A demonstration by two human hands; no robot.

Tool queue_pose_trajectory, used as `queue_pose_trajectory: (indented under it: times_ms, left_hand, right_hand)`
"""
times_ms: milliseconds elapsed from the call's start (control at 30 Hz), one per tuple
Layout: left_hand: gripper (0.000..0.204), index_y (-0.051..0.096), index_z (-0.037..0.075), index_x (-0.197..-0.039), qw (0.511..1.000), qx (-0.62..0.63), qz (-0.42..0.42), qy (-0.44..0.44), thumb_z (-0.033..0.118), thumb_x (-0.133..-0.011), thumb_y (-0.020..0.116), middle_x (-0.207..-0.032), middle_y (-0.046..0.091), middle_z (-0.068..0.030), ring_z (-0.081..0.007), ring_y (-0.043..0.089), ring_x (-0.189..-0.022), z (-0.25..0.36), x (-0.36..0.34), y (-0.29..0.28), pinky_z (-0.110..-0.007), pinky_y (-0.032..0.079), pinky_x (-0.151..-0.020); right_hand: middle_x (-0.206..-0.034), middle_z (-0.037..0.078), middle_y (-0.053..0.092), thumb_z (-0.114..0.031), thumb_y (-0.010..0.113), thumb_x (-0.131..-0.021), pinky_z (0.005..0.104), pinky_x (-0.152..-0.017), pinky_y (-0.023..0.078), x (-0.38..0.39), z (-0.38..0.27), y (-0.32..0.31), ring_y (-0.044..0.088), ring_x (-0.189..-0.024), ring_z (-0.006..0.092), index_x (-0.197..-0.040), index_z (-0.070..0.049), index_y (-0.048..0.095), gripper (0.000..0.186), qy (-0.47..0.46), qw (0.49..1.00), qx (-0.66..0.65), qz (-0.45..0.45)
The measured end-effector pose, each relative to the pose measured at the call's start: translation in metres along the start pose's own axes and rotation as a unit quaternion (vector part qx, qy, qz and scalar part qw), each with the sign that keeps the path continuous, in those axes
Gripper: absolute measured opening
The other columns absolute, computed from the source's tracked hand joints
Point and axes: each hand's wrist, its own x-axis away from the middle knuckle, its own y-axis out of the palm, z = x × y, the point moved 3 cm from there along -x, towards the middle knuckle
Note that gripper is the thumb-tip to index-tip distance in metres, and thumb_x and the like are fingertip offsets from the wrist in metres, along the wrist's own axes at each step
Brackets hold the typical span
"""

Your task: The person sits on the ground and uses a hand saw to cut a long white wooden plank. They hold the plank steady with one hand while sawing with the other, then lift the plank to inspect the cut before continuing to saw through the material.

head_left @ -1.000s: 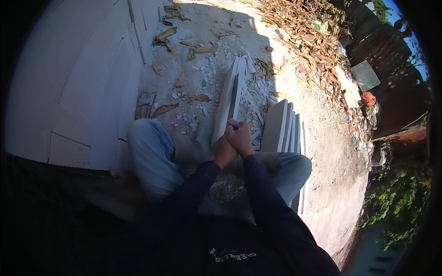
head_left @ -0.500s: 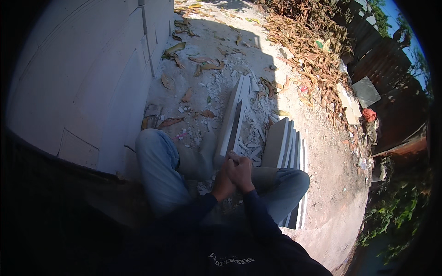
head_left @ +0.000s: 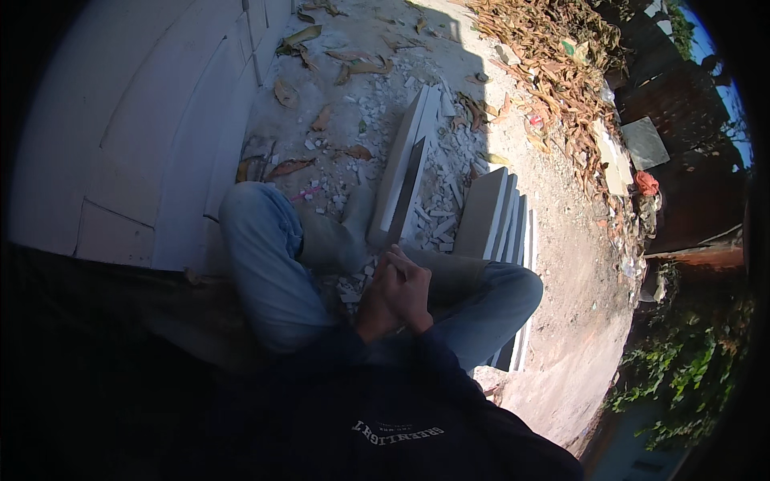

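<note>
Got right hand [head_left: 412, 295] and left hand [head_left: 378, 298] clenched together on near end of long dark saw-like blade [head_left: 407, 188]; can't make out handle. Lying ahead of hands, along pale block [head_left: 397, 160]. See white chips [head_left: 439, 224] ahead-right, pale slabs [head_left: 476, 218] on edge farther right. Reads as lengthwise sawing, likely mid-cut. Probably calls next for straight two-handed stroke, blade kept in line.

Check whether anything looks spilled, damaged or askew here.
Yes: jagged pale fragments lie strewn between the long pale board and the row of slabs; their irregular shapes look like breakage beside such straight-edged pieces.
</note>
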Motion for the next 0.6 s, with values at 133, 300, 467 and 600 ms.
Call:
queue_pose_trajectory:
  times_ms: [133,300,467,600]
  left_hand:
    - [0.041,0.053,0.006,-0.13,0.993,-0.031,-0.073,-0.083,0.015,-0.092,0.067,-0.12,0.064,-0.0202,-0.037,0.063,-0.12,0.032,-0.058,0.003,-0.045,0.052,-0.094]
    - [0.033,0.06,0.004,-0.121,0.999,-0.032,-0.002,0.012,0.015,-0.091,0.067,-0.119,0.067,-0.0221,-0.0418,0.064,-0.116,0.017,-0.057,0.014,-0.048,0.052,-0.094]
    - [0.043,0.056,0.003,-0.124,0.997,-0.03,-0.025,-0.062,0.024,-0.09,0.071,-0.109,0.071,-0.0234,-0.0442,0.066,-0.109,0.015,-0.06,0.023,-0.05,0.053,-0.086]
    - [0.048,0.054,0.003,-0.126,0.992,-0.056,-0.04,-0.105,0.031,-0.09,0.071,-0.107,0.071,-0.0247,-0.0455,0.067,-0.106,0.02,-0.066,0.028,-0.051,0.054,-0.083]
  right_hand:
    - [-0.107,0.029,0.073,-0.011,0.06,-0.085,0.0382,-0.091,0.057,-0.073,0.015,-0.01,0.076,-0.095,0.0369,-0.101,0.007,0.076,0.029,0.037,0.999,-0.012,-0.009]
    - [-0.089,0.026,0.073,-0.011,0.057,-0.083,0.0389,-0.084,0.057,-0.07,0.005,-0.02,0.076,-0.085,0.0343,-0.093,0.005,0.075,0.026,-0.018,1.0,-0.006,0.003]
    - [-0.075,0.023,0.067,-0.013,0.058,-0.082,0.0404,-0.075,0.054,-0.077,-0.004,-0.027,0.072,-0.072,0.0325,-0.087,0.003,0.072,0.022,0.028,0.998,-0.045,-0.022]
    - [-0.087,0.017,0.076,-0.009,0.059,-0.085,0.0317,-0.084,0.055,-0.087,-0.001,-0.033,0.072,-0.086,0.0156,-0.104,0.008,0.074,0.031,0.035,0.997,0.043,-0.058]
